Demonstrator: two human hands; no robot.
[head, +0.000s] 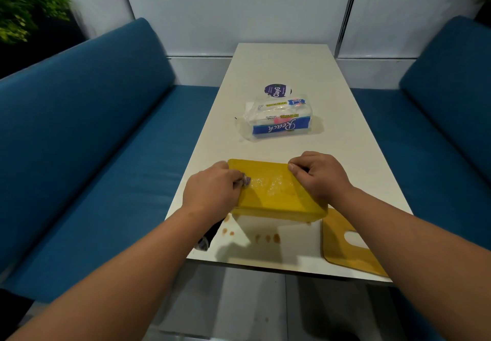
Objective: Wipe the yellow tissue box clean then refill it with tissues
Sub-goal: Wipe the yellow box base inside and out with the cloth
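Observation:
The yellow tissue box (276, 194) lies on the white table (332, 154) with its flat base facing up, wet foam or droplets shining on that face. My left hand (212, 189) presses a small crumpled greyish cloth (246, 180) against the box's left part. My right hand (318, 176) grips the box's far right edge, fingers curled over it. The box's yellow lid with its slot (348, 245) rests on the table to the right, near the front edge. A plastic pack of Reach paper towels (279, 117) sits farther back on the table.
Brown droplet stains (267, 238) mark the table just in front of the box. A dark object (206, 239) pokes out under my left forearm at the table's left edge. A round purple sticker or coaster (276, 90) lies behind the pack. Blue sofas (93, 141) flank the table.

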